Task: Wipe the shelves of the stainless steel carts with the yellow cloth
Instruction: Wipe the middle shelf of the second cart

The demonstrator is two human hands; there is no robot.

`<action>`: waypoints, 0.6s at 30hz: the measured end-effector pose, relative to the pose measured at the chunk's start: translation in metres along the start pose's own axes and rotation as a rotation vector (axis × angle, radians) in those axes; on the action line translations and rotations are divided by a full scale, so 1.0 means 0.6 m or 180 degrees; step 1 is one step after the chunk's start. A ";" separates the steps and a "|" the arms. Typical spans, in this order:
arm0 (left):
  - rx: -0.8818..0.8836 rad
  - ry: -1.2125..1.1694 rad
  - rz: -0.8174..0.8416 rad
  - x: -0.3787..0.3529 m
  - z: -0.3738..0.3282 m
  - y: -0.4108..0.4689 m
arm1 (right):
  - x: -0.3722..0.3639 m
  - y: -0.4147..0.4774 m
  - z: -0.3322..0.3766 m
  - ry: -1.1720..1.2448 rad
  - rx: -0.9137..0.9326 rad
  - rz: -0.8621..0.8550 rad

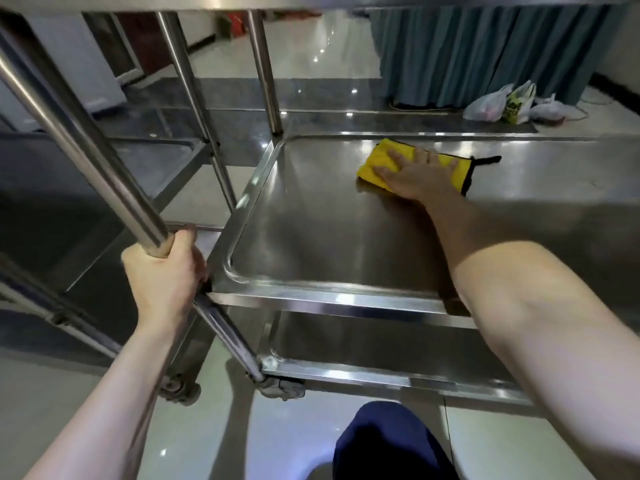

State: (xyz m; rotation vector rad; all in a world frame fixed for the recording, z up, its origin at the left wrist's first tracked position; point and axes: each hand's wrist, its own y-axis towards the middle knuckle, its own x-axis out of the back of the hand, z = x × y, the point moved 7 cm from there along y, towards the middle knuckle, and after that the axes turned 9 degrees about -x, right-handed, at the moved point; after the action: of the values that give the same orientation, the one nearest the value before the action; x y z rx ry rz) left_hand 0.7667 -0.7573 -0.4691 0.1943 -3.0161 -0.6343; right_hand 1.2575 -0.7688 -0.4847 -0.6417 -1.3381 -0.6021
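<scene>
Our right hand (415, 178) lies flat, fingers spread and straight, pressing down on the yellow cloth (372, 168). We judge the flat palm is there to spread pressure, so the folded pad stays in full contact with the steel instead of bunching up. The cloth sits toward the far side of the middle shelf (311, 230), near the back rim and well away from the front edge. That explains why the arm is stretched out across the shelf.

The shelf has a raised lip all round, so the corners will need the cloth's edge pushed right into them. Much of the near part looks evenly shiny, but we cannot tell from that whether it has been wiped.

Our left hand (166, 271) is wrapped tightly round the upright post (104, 168) at the shelf's near left corner. The cart stands on casters (282, 388), so we take this grip as bracing to stop it rolling under the push. The lower shelf (363, 344) lies beneath and the top shelf (311, 1) overhead, and we are crouched low, one knee (388, 441) in view.

A second cart (156, 157) stands just to the left. Further off, plastic bags (502, 103) rest on the floor by a blue curtain (485, 53).
</scene>
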 end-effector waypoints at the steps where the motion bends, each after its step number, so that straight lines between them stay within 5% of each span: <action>1: -0.0019 -0.0018 0.0006 -0.002 -0.001 0.000 | -0.002 0.012 0.018 -0.0005 0.0024 -0.0028; 9: 0.0060 0.0036 -0.0164 0.004 0.007 0.003 | -0.025 -0.019 0.096 -0.0019 0.0165 0.0032; 18: 0.0385 0.0150 -0.0048 0.005 0.006 0.007 | -0.089 -0.314 0.320 -0.0007 0.1253 0.0143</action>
State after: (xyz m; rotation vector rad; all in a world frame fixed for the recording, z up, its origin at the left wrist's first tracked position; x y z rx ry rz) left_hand 0.7628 -0.7526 -0.4707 0.2339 -3.0119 -0.4419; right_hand 0.9840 -0.7577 -0.5011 -0.3494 -1.3912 -0.2880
